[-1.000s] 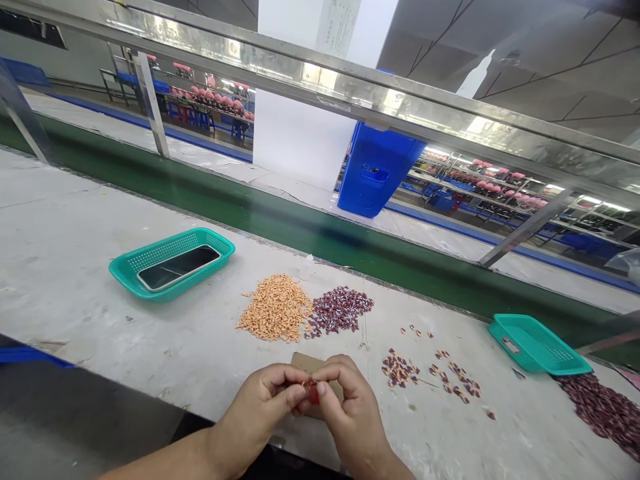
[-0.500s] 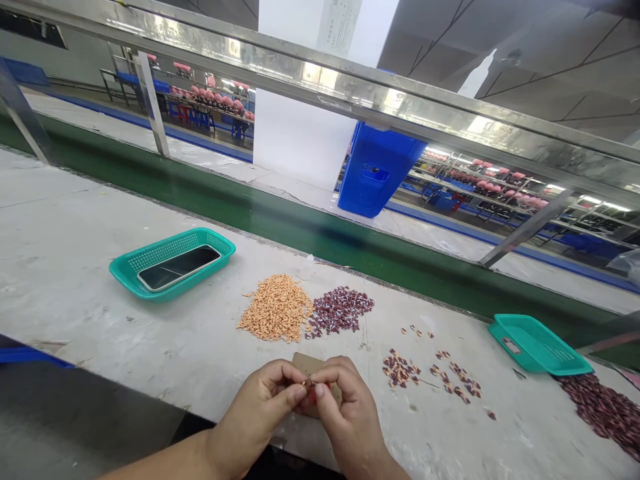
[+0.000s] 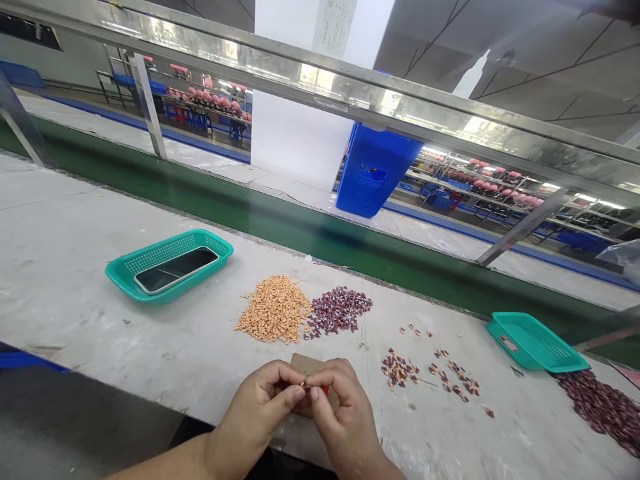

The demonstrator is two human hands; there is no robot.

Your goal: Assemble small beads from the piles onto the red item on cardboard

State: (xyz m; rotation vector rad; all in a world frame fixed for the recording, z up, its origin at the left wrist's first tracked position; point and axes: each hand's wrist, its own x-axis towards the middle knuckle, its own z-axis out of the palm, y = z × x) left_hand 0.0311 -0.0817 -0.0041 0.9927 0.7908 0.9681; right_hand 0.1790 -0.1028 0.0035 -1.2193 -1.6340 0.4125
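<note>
Across the bench (image 3: 175, 363) lies a tan pile (image 3: 274, 312). Left hand (image 3: 267, 403) and right hand (image 3: 345, 413), barely shifted, pinch a tiny piece (image 3: 307, 388) between closed fingertips above the card (image 3: 303, 363); its handling continues.

Factory workshop, long workbench (image 3: 170, 347), loaded racks (image 3: 487, 187)

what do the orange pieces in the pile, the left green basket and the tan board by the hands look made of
Orange pieces: probably plastic or rubber, fairly matte; they look small, uniform and evenly coloured.
Left green basket: likely moulded plastic, slightly glossy, with regular perforations.
Tan board: maybe cardboard or wood, dull brown; too covered to tell.
</note>
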